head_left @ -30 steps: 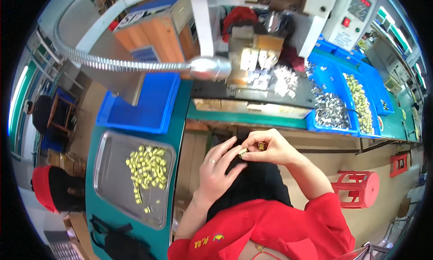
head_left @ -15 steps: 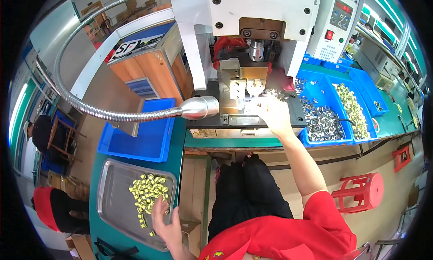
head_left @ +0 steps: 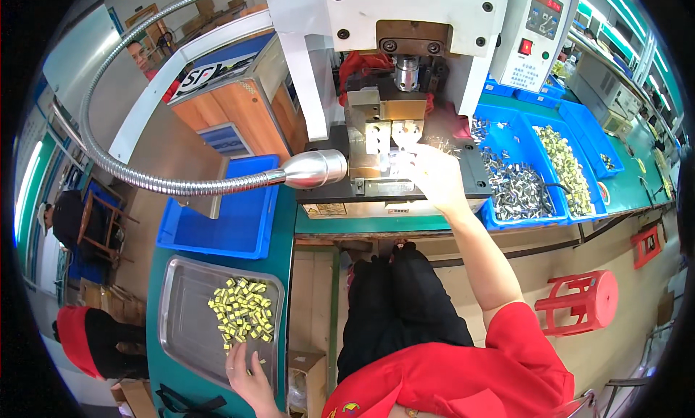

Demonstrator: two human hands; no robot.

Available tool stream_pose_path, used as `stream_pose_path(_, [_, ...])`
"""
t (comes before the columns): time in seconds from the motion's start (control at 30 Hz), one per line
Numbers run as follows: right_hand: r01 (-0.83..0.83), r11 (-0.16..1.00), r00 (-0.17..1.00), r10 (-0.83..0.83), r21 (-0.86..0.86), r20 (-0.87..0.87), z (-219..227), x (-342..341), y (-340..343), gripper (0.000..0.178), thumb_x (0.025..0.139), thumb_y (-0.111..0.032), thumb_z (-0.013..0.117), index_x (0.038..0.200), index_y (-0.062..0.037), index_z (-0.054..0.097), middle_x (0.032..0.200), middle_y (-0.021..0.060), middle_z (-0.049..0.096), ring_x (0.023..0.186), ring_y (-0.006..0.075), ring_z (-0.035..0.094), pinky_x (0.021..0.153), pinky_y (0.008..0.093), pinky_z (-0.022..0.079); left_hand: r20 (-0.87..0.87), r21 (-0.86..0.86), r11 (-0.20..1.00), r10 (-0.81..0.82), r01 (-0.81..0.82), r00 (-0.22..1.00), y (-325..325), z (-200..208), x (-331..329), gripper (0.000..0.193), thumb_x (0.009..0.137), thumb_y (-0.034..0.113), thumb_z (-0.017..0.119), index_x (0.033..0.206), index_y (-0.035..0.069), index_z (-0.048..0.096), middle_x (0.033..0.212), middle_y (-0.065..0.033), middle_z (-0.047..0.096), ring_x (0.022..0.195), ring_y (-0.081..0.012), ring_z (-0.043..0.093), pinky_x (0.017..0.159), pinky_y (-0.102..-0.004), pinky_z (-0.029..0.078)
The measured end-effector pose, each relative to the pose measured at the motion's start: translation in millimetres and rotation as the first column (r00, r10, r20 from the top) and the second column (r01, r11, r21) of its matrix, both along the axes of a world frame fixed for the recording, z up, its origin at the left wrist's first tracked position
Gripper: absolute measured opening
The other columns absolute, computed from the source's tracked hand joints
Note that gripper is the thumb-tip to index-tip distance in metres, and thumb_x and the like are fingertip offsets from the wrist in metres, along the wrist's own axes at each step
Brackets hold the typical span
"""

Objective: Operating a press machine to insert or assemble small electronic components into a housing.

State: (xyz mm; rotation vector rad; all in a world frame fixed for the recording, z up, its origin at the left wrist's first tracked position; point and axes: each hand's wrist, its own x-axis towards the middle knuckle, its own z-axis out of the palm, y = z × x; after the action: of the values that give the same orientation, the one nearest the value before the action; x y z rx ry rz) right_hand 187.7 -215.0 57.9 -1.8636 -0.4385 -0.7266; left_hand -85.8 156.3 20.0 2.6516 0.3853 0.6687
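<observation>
The right hand (head_left: 433,173) reaches up to the press machine (head_left: 394,63) on the green table (head_left: 318,222), its fingertips at the small metal fixture (head_left: 387,132) under the ram. The lamp glare there washes the fingers out, so I cannot tell whether they pinch a part or are loose. The gooseneck lamp (head_left: 308,169) hangs just left of that hand, its head aimed at the fixture.

The left hand (head_left: 246,371) lies low on the steel tray (head_left: 181,324) at the person's left, fingers spread and relaxed on the tray floor, closed on nothing that shows. Just above its fingertips sits a loose heap of small yellow components (head_left: 242,309), clustered in the middle of the tray, with a few strays near the hand.

Behind the tray stands a shallow blue bin (head_left: 224,215) in which no parts show. To the right of the machine, blue bins sit side by side: the nearest one (head_left: 517,193) holds a pile of shiny metal clips, the next (head_left: 561,153) holds a strip of yellow-green parts, and a further one (head_left: 604,157) holds only a few pieces.

A red plastic stool (head_left: 579,302) stands on the floor at the right. At the far left, another person's red cap (head_left: 72,335) shows.
</observation>
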Motion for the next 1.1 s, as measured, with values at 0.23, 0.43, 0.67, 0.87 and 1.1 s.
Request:
stream_pose_path(0.23, [0.132, 0.99, 0.962, -0.117, 0.046, -0.245, 24, -17, -18, 0.024, 0.08, -0.007, 0.066, 0.101, 0.0032, 0.062, 0.079, 0.0056, 0.065, 0.069, 0.0074, 0.058, 0.063, 0.0227, 0.047, -0.153, -0.016, 1.0, -0.017, 0.015, 0.988, 2, -5, -11, 0.019, 0.075, 0.004, 0.064, 0.093, -0.002, 0.063, 0.099, -0.0167, 0.06, 0.093, -0.0333, 0.055, 0.082, -0.0386, 0.043])
stream_pose_path(0.43, [0.324, 0.946, 0.939, -0.321, 0.012, -0.124, 22, -28, -86, 0.004, 0.074, -0.004, 0.069, 0.078, -0.0022, 0.068, 0.069, -0.0015, 0.055, 0.063, 0.0061, 0.048, 0.057, 0.0218, 0.038, -0.128, -0.019, 1.0, -0.013, 0.011, 0.992, 9, -10, -14, 0.016, 0.073, 0.004, 0.064, 0.089, -0.002, 0.063, 0.096, -0.0152, 0.059, 0.089, -0.0325, 0.055, 0.08, -0.0392, 0.044])
stream_pose_path(0.67, [0.184, 0.948, 0.952, -0.238, -0.261, -0.192, 10, -35, -82, 0.009, 0.069, -0.002, 0.069, 0.078, -0.0045, 0.068, 0.067, 0.0038, 0.056, 0.058, 0.0118, 0.05, 0.053, 0.0255, 0.039, -0.233, 0.212, 0.972, -0.053, 0.104, 0.971, 7, 19, -20, 0.024, 0.086, 0.021, 0.055, 0.097, 0.002, 0.065, 0.1, -0.018, 0.062, 0.093, -0.0339, 0.058, 0.082, -0.0388, 0.046])
stream_pose_path(0.87, [0.182, 0.912, 0.953, -0.255, -0.368, -0.161, 7, -33, -81, 0.003, 0.072, -0.003, 0.065, 0.074, -0.0016, 0.066, 0.068, 0.0087, 0.057, 0.06, 0.018, 0.054, 0.055, 0.0287, 0.041, -0.276, 0.236, 0.97, 0.011, 0.057, 0.961, 13, 16, -39, 0.023, 0.086, 0.02, 0.054, 0.096, 0.002, 0.065, 0.1, -0.0171, 0.062, 0.092, -0.034, 0.058, 0.082, -0.0392, 0.046])
stream_pose_path(1.1, [0.27, 0.888, 0.924, -0.348, -0.372, -0.16, 9, -38, -114, 0.004, 0.073, -0.003, 0.065, 0.076, -0.001, 0.066, 0.07, 0.0093, 0.059, 0.063, 0.019, 0.056, 0.059, 0.0284, 0.044, -0.245, 0.18, 0.983, 0.013, 0.033, 0.969, 23, 1, -40, 0.021, 0.08, 0.013, 0.06, 0.097, 0.002, 0.064, 0.096, -0.0177, 0.063, 0.09, -0.0336, 0.059, 0.08, -0.0398, 0.047])
